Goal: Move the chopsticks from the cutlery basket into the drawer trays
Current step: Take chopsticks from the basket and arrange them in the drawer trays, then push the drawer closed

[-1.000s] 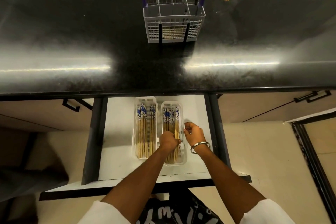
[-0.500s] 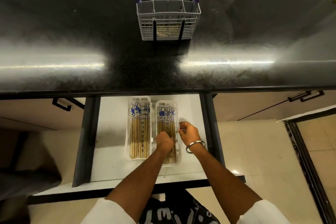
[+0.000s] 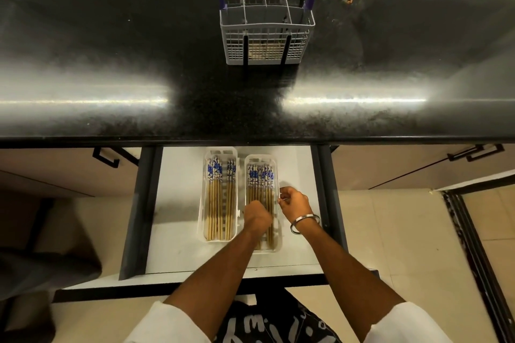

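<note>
The glossy black speckled counter fills the upper view, and below it at six o'clock the smooth white drawer stands open with two slotted white plastic trays lying side by side, both lined with slim wooden chopsticks with blue-patterned tops. The grey lattice basket with its purple handle, at twelve o'clock, seems to keep pale sticks low behind its mesh, so I judge this the settling step, with another reach up next. The left hand is curled over the right tray's sticks, though whether it grips them I cannot tell, and the right hand, fingers narrowly pinched, rests at that tray's three o'clock edge
</note>
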